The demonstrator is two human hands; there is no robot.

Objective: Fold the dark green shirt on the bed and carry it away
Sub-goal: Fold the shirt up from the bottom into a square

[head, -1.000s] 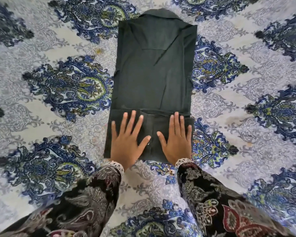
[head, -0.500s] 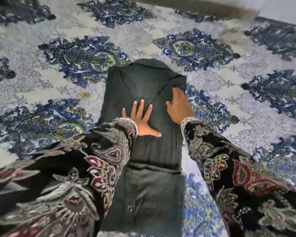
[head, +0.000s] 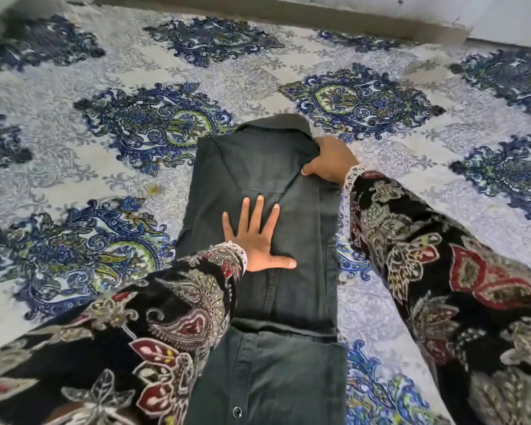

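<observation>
Green cloth, the shirt (head: pixel 267 271), lay mid-bed (head: pixel 74 154), sides folded in, hem turned up. Our left hand (head: pixel 258 237) pressed flat, fingers spread; our right hand (head: pixel 328 162) gripped the far corner. Final fold and carrying remained, we judged.

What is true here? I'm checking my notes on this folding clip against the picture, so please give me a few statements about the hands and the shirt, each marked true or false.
1. The left hand lies flat, fingers spread, on the dark green shirt. True.
2. The right hand rests on the bedspread, clear of the shirt. False: it grips the shirt's far right corner, near the collar.
3. The shirt lies on a plain white sheet. False: the bedspread has blue and green ornaments on a pale ground.
4. The shirt's near end is already folded over, with a button showing. True.
5. The shirt has been lifted off the bed. False: it lies on the bed.
</observation>
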